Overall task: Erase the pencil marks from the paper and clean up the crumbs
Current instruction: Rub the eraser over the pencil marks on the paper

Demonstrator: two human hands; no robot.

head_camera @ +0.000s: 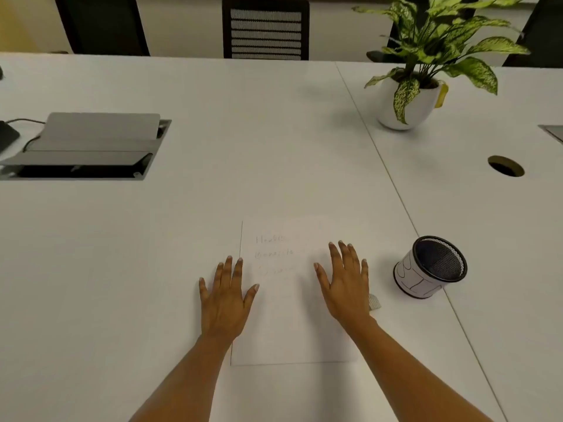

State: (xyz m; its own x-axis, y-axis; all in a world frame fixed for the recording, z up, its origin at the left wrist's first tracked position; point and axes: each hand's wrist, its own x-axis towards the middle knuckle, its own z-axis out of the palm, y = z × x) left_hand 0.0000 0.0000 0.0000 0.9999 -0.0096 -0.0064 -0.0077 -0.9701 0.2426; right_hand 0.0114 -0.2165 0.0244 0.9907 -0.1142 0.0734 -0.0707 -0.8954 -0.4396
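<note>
A white sheet of paper [292, 327] lies flat on the white table in front of me, with three faint lines of pencil writing [274, 252] near its top left. My left hand [227, 296] lies flat with fingers spread, over the paper's left edge. My right hand [345, 287] lies flat, fingers straight, on the paper's right side. Just beside my right wrist a small pale object [375, 302] peeks out, possibly an eraser; most of it is hidden. Neither hand holds anything.
A black mesh cup wrapped in drawn-on white paper [431, 268] stands right of the sheet. A potted plant [408, 99] sits far right. An open cable box with raised lid [88, 147] is far left. A round cable hole [505, 166] lies at right. A table seam [396, 190] runs diagonally.
</note>
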